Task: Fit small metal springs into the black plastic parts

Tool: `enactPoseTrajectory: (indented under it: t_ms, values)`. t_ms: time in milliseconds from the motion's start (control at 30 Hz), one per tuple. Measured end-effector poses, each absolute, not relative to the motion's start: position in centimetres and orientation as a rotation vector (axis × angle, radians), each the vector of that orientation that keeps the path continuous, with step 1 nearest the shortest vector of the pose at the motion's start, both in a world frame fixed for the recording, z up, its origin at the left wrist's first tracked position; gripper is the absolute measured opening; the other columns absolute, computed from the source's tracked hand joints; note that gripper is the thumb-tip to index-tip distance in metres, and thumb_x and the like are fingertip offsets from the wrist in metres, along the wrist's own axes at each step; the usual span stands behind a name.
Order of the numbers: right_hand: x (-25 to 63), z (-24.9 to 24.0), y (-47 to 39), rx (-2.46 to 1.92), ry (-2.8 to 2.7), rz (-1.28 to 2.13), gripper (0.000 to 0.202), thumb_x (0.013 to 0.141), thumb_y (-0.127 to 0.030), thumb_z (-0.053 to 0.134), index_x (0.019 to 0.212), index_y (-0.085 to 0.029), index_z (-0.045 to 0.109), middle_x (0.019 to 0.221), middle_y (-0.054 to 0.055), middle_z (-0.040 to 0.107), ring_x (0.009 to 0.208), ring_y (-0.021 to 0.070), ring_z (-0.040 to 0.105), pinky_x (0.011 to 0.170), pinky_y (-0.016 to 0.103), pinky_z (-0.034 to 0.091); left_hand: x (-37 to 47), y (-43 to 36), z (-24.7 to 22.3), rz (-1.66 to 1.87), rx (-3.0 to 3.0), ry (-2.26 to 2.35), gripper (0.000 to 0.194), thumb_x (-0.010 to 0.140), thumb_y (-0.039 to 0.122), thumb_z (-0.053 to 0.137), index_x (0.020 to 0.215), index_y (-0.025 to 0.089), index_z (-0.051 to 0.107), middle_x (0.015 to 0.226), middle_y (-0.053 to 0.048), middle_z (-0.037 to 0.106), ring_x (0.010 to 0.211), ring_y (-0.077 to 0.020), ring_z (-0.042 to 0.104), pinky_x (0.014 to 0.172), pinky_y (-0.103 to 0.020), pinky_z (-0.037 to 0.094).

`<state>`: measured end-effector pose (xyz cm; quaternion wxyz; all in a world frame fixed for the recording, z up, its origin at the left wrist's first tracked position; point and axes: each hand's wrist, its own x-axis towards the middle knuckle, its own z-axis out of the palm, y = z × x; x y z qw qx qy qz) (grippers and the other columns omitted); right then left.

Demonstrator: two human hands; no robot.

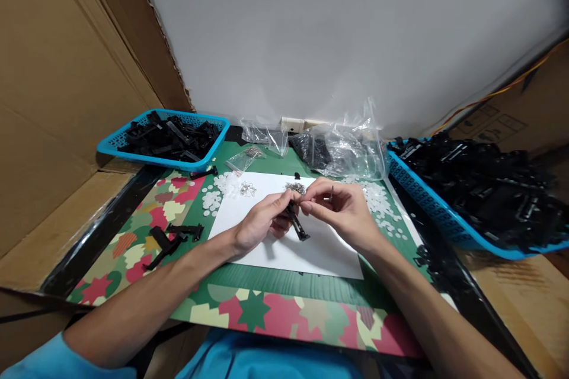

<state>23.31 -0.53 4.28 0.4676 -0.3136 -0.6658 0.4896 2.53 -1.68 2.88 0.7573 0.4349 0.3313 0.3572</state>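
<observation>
Over a white sheet of paper (329, 257), my left hand (262, 219) is closed on a narrow black plastic part (300, 228), which slants down toward me. My right hand (344, 210) meets it at the part's upper end, thumb and forefinger pinched together. What those fingertips hold is too small to make out. A thin metallic piece (331, 192) shows between the other fingers of the right hand. Just behind the hands lies a heap of small metal pieces (294, 188), with a second small metal heap (248, 190) to its left.
White discs (213, 196) lie left of the paper, and more discs (381, 208) lie right. Blue baskets of black parts stand at left (104, 143) and right (448, 222). Clear bags (355, 148) lie by the wall. Loose black parts (166, 243) rest near my left forearm.
</observation>
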Motion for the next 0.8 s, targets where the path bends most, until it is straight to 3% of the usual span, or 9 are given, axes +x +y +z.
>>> enactPoseTrajectory:
  t_ms: [167, 333, 800]
  values:
    - [22.92, 4.2, -0.82, -0.779, -1.65, 1.156, 0.006, 0.091, -0.028, 0.086, 0.093, -0.024, 0.084, 0.088, 0.006, 0.073, 0.076, 0.0182, 0.064, 0.063, 0.033, 0.046, 2.67, -1.79, 2.71, 0.734, 0.938, 0.662, 0.062, 0.098, 0.075, 0.055, 0.104, 0.015, 0.065, 0.08, 0.002, 0.034, 0.063, -0.0104, 0.023, 0.054, -0.022, 0.018]
    - [22.95, 4.17, -0.79, -0.832, -1.683, 1.165, 0.009, 0.09, -0.031, 0.086, 0.093, -0.022, 0.085, 0.086, 0.006, 0.071, 0.075, 0.018, 0.064, 0.063, 0.033, 0.048, 2.62, -1.71, 3.04, 0.576, 0.908, 0.599, 0.082, 0.097, 0.087, 0.032, 0.11, 0.014, 0.068, 0.083, 0.001, 0.034, 0.065, -0.0119, 0.022, 0.054, -0.022, 0.016]
    - [23.16, 3.81, -0.57, -0.871, -1.773, 1.071, 0.01, 0.092, -0.029, 0.083, 0.087, -0.021, 0.08, 0.089, 0.005, 0.066, 0.077, 0.0168, 0.06, 0.06, 0.03, 0.045, 2.32, -1.38, 3.25, 0.507, 0.892, 0.553, 0.084, 0.099, 0.085, 0.027, 0.124, 0.016, 0.067, 0.08, 0.003, 0.027, 0.063, -0.0129, 0.021, 0.052, -0.022, 0.014]
